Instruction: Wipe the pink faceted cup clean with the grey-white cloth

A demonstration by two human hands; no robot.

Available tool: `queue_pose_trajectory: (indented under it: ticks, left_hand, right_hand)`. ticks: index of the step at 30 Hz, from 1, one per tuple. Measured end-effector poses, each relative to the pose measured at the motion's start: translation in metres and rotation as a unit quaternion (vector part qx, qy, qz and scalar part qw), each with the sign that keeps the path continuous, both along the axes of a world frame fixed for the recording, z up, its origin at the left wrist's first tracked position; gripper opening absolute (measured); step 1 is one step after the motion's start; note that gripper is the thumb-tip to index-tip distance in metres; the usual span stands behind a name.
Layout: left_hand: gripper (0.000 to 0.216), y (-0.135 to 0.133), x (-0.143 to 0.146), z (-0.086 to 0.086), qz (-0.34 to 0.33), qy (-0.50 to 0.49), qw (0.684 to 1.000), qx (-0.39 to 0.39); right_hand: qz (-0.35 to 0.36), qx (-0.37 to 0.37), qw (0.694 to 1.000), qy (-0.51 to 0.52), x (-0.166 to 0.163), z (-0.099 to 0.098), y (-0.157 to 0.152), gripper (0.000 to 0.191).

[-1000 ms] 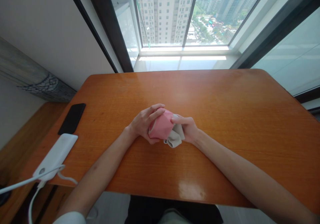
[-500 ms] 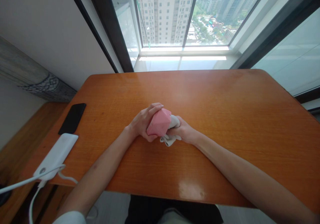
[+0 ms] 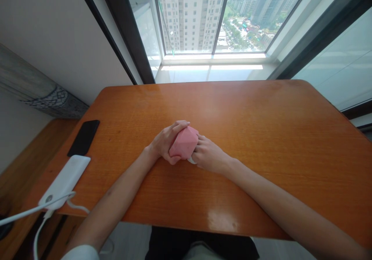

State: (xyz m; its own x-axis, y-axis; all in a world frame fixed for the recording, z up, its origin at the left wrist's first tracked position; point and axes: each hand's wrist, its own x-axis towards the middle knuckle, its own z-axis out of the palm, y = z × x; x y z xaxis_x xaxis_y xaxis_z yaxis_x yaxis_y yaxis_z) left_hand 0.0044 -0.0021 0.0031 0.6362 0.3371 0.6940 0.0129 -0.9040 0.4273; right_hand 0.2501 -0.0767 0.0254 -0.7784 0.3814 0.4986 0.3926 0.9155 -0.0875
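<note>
My left hand [image 3: 171, 142] is wrapped around a pink, faceted, cup-like container [image 3: 184, 143], which is tilted on its side above the table. Its open end seems to face right, though the opening itself is hidden from me. At that end, my right hand [image 3: 209, 153] has its fingers bent and pressed into or against the container. A small bit of pale grey-white cloth [image 3: 192, 160] shows below these fingers; most of the cloth is out of sight.
Both forearms rest over the wooden table [image 3: 247, 120]. On its left side lie a black phone [image 3: 83, 138] and a white power bank [image 3: 65, 180] with white cables [image 3: 37, 209]. A window [image 3: 215, 19] stands beyond the far edge, and a curtain [image 3: 43, 85] hangs at left.
My right hand has turned over and moved against the container's right end. The cloth that hung out there is now mostly hidden. My left hand and the container have barely shifted.
</note>
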Motion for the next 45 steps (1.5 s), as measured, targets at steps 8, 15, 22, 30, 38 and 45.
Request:
queue_pose_trajectory:
  ticks: [8,15,22,30,38,45]
  left_hand:
    - [0.124,-0.001,0.001,0.000,0.002,-0.010,1.000,-0.009]
    - [0.120,-0.003,0.000,0.000,0.006,-0.036,0.998,-0.053]
    - [0.124,0.002,0.000,0.001,0.029,-0.050,0.998,-0.040]
    - [0.122,-0.003,0.008,0.014,0.016,-0.006,0.995,0.096]
    - [0.099,-0.006,0.006,0.010,0.013,-0.054,0.996,0.072]
    - [0.098,-0.007,0.008,0.009,-0.002,-0.087,0.995,0.039]
  right_hand:
    - [-0.032,-0.047,0.998,0.002,-0.008,0.009,-0.014,0.014]
    - [-0.082,-0.141,0.966,0.200,-0.027,-0.002,-0.021,0.020]
    - [-0.064,-0.417,0.817,0.394,-0.021,0.018,-0.015,0.040]
    - [-0.054,-0.737,0.488,0.464,0.001,0.036,0.003,0.049]
    - [-0.003,-0.775,0.478,0.413,-0.005,0.034,-0.004,0.062]
    - [0.038,-0.694,0.655,0.296,0.002,0.033,-0.002,0.028]
